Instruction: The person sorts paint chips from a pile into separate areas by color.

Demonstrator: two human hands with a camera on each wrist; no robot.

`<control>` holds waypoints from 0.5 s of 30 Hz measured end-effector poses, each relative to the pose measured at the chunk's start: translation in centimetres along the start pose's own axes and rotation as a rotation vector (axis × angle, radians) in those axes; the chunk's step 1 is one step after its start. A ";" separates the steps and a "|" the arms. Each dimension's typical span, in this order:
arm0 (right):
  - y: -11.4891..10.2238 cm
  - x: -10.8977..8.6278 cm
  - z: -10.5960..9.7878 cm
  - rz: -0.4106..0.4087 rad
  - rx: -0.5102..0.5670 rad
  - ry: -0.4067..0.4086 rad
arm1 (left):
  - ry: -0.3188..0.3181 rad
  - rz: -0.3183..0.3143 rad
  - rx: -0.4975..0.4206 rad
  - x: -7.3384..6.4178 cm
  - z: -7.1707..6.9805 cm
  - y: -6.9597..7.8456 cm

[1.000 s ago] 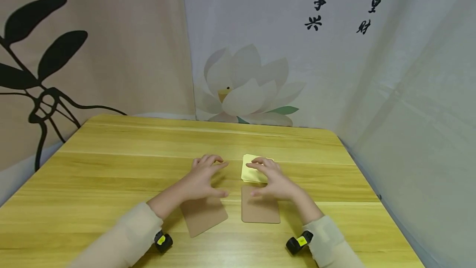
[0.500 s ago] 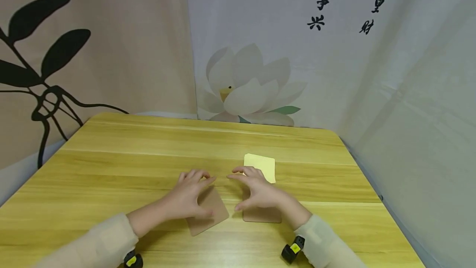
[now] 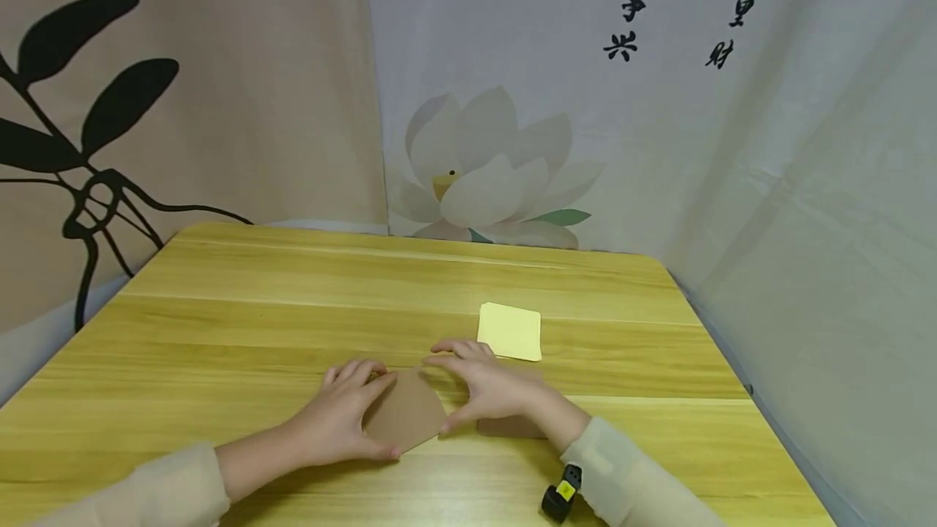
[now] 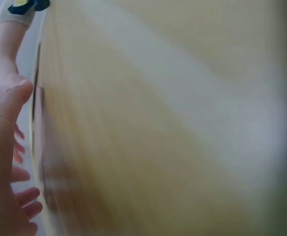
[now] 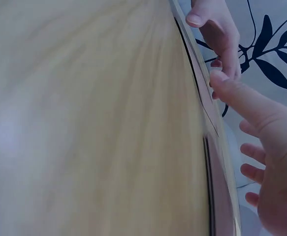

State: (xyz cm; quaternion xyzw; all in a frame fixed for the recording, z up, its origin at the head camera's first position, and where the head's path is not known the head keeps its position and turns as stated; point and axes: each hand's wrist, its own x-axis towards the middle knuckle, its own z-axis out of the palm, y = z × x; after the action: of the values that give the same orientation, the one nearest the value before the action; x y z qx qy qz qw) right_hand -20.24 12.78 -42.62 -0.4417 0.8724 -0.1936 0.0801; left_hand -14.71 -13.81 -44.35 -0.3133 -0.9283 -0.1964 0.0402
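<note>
In the head view, a brown rounded-corner card (image 3: 406,409) lies tilted on the table between the two hands. My left hand (image 3: 333,421) is at its left side, fingers and thumb spread, thumb at the near corner. At its right edge is my right hand (image 3: 483,387), its thumb and fingers apart. A second brown card (image 3: 510,428) lies mostly hidden beneath the right hand and wrist. Just beyond sits a pale yellow stack of cards (image 3: 511,332). Both wrist views show the brown cards nearly edge-on, with spread fingers close above the tabletop.
The wooden table (image 3: 220,324) stretches away to a printed cloth backdrop (image 3: 732,169) with a lotus and black characters. A black wrist camera (image 3: 562,494) hangs below the right sleeve.
Both hands have moved left and nearer the body, from above the two brown cards to either side of the left one. The yellow stack has come into fuller view.
</note>
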 end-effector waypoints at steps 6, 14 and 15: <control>-0.3 0.7 0.5 -0.018 -0.023 -0.030 | 0.001 -0.016 0.021 -1.2 0.2 -0.2; -0.5 1.3 0.9 -0.032 -0.034 -0.082 | -0.004 0.001 0.020 -1.8 0.2 -0.5; -0.5 1.4 0.9 -0.029 -0.029 -0.087 | -0.008 0.002 0.016 -1.8 0.1 -0.5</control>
State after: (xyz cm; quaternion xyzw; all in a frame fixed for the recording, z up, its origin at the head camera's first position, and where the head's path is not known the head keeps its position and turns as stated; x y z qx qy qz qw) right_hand -20.40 11.17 -43.24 -0.4634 0.8643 -0.1625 0.1089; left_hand -13.55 -15.19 -44.96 -0.3147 -0.9296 -0.1879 0.0393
